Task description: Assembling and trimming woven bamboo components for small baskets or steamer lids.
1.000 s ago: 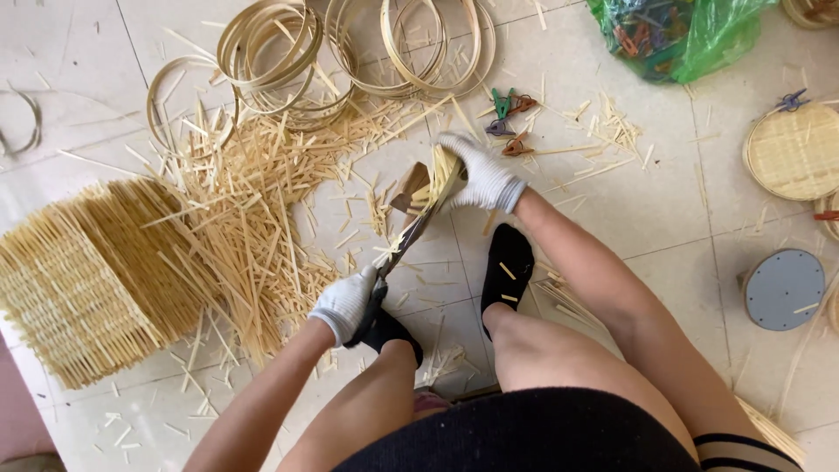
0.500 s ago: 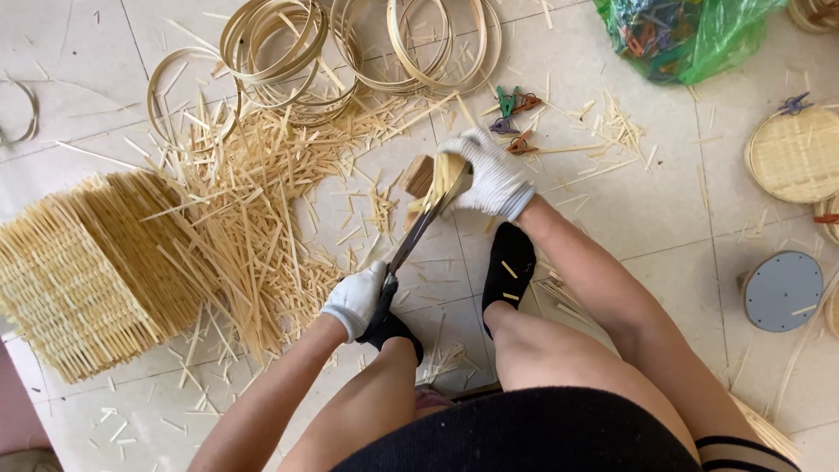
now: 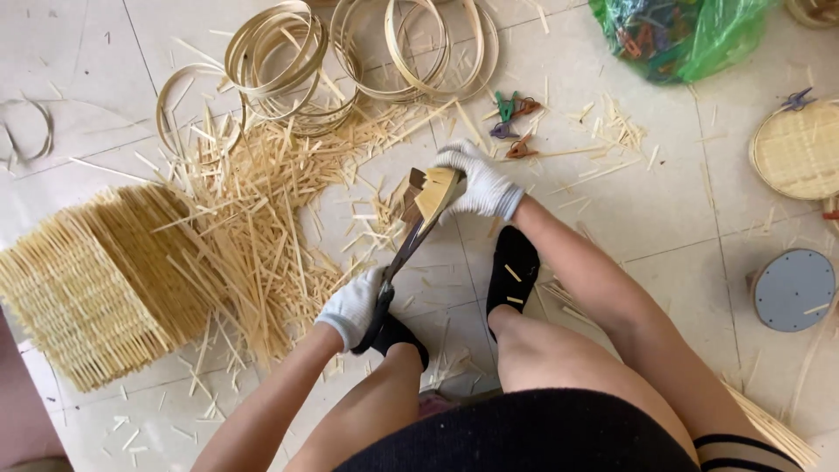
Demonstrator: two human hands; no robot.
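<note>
I sit on a tiled floor with white gloves on both hands. My left hand [image 3: 354,306] grips the handles of dark metal shears [image 3: 404,249] just above my left foot. The blades point up and to the right into a small woven bamboo piece [image 3: 437,190]. My right hand [image 3: 482,182] holds that piece by its right side, a little above the floor. The blade tips are partly hidden by the piece.
A stack of woven bamboo mats [image 3: 96,280] lies at the left, beside a heap of cut bamboo strips [image 3: 262,210]. Bamboo hoops [image 3: 350,44] lie at the top, with coloured clips [image 3: 516,122] nearby. A green plastic bag [image 3: 682,35], a round woven tray [image 3: 795,149] and a grey disc [image 3: 793,288] are at the right.
Both hands stay almost in place. The shears and the woven piece shift slightly between frames, and the piece sits a touch lower now.
</note>
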